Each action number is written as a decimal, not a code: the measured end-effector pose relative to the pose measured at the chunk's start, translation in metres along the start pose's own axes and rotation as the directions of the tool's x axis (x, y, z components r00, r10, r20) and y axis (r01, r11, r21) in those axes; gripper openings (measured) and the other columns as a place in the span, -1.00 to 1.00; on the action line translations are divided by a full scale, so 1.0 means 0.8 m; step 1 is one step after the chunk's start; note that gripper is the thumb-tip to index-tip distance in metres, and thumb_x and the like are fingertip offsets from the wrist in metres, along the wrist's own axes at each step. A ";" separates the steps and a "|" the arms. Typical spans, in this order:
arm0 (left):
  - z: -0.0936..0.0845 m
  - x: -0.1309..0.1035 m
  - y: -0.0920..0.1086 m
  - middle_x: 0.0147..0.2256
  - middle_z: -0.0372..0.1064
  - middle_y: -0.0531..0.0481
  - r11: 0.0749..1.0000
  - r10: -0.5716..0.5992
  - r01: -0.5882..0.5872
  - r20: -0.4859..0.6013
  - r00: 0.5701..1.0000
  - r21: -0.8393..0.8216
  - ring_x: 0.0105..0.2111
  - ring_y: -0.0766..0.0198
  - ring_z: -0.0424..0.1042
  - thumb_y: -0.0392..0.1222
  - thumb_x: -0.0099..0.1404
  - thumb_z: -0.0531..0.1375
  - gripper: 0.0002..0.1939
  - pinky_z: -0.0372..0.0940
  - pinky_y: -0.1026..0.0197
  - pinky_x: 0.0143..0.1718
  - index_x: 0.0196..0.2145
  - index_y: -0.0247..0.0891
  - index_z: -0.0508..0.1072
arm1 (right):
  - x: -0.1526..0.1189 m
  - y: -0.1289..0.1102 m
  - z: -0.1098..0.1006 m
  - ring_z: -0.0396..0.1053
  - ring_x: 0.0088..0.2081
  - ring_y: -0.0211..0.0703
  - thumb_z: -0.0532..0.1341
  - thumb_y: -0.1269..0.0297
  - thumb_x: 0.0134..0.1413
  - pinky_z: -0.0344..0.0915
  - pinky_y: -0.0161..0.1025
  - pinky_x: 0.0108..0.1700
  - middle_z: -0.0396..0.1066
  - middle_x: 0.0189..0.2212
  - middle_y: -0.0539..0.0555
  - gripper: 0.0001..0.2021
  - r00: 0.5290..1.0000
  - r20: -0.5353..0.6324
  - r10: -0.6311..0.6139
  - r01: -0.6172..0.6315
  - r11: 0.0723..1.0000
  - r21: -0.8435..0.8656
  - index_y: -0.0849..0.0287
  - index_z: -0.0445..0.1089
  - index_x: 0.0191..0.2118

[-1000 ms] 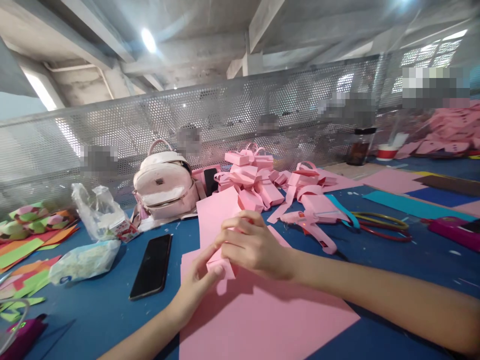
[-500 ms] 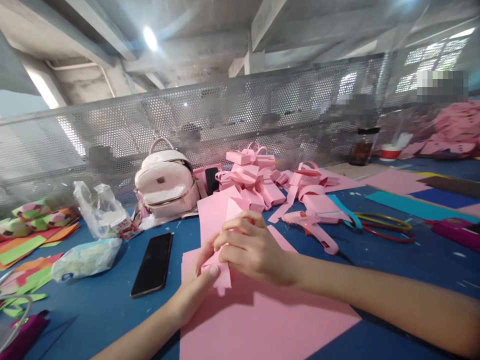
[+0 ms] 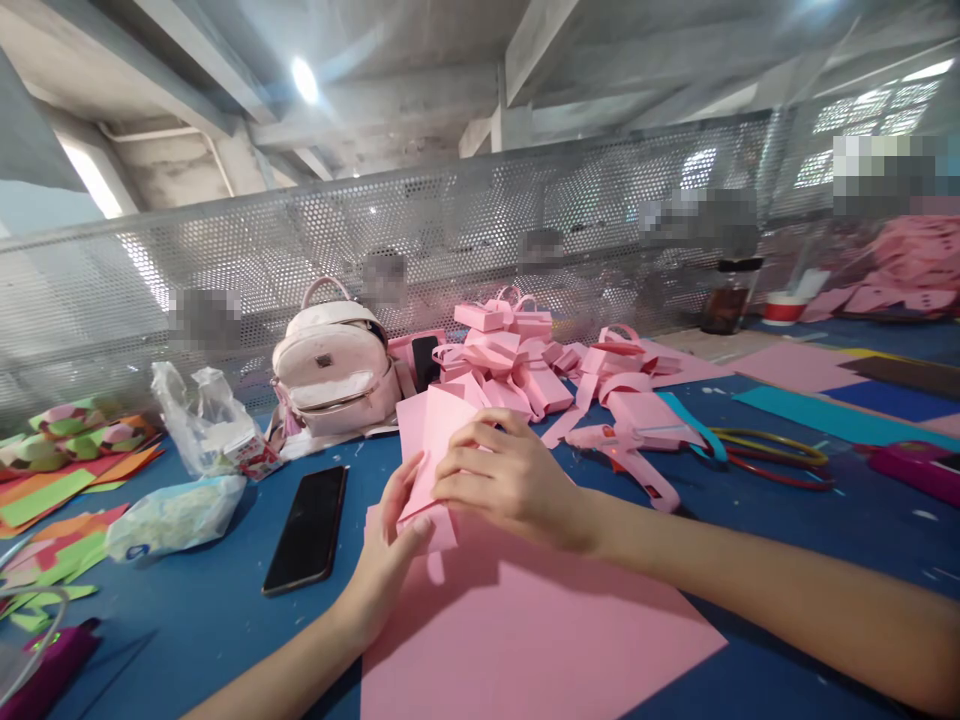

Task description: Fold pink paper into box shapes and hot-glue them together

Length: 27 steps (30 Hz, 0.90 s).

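Note:
A folded piece of pink paper point(image 3: 439, 440) is held up between my two hands, above large pink sheets point(image 3: 547, 620) lying on the blue table. My left hand point(image 3: 390, 550) grips its lower left side, thumb in front and fingers behind. From the right, my right hand point(image 3: 517, 485) closes over the piece with bent fingers; the back of the hand hides part of it. A small tab point(image 3: 436, 568) hangs from the lower end of the folded paper. Just right of my hands lies a pink glue gun point(image 3: 626, 450).
Behind my hands is a pile of pink paper boxes point(image 3: 517, 350) beside a pale backpack point(image 3: 337, 365). A phone point(image 3: 306, 530) and a plastic packet point(image 3: 176, 517) lie left. Coloured ribbons point(image 3: 772, 450) and a blue sheet point(image 3: 840, 415) are right. A perforated metal screen point(image 3: 450, 225) stands behind.
The folded pink paper has turned and risen between my hands, so more of its face shows. My left fingers have shifted slightly up along its side.

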<state>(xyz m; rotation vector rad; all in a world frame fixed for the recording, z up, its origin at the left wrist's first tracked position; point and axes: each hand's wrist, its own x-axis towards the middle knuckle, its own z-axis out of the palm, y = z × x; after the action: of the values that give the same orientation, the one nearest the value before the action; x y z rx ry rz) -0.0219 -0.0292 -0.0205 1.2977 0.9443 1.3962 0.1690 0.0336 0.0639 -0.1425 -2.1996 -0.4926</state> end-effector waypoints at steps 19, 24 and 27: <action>0.005 0.000 0.005 0.40 0.11 -0.13 0.956 -0.036 0.056 0.077 0.996 -0.287 0.40 -0.12 0.07 0.14 0.37 0.23 -0.31 0.00 -0.16 0.39 0.35 -0.09 0.20 | -0.009 0.010 0.011 0.42 -0.20 -0.21 0.16 0.40 0.41 0.12 -0.10 0.13 0.61 -0.33 -0.11 -0.77 0.995 -0.066 0.076 -0.071 0.995 0.072 0.07 0.47 -0.31; 0.001 -0.004 -0.004 0.38 0.16 -0.13 0.990 -0.043 0.053 0.076 0.996 -0.127 0.42 -0.14 0.00 0.17 0.34 0.25 -0.29 -0.03 -0.17 0.40 0.34 -0.09 0.24 | -0.011 0.001 0.012 0.42 -0.16 -0.20 0.14 0.48 0.38 0.10 -0.10 0.18 0.60 -0.32 -0.09 -0.78 0.999 -0.043 -0.013 0.010 0.998 -0.057 0.08 0.48 -0.23; 0.008 -0.010 0.001 0.30 0.28 -0.18 0.998 -0.047 0.051 0.104 0.993 -0.035 0.41 -0.17 0.03 0.19 0.32 0.28 -0.31 -0.04 -0.16 0.41 0.29 -0.16 0.34 | -0.015 -0.004 0.017 0.40 -0.21 -0.21 0.05 0.47 0.42 0.17 -0.13 0.11 0.59 -0.34 -0.08 -0.71 0.998 -0.065 -0.024 0.023 0.999 -0.024 0.07 0.48 -0.26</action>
<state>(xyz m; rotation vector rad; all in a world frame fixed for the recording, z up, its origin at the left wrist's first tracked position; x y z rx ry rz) -0.0157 -0.0379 -0.0205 1.2968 0.8706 1.2911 0.1655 0.0368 0.0458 -0.1119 -2.1348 -0.5287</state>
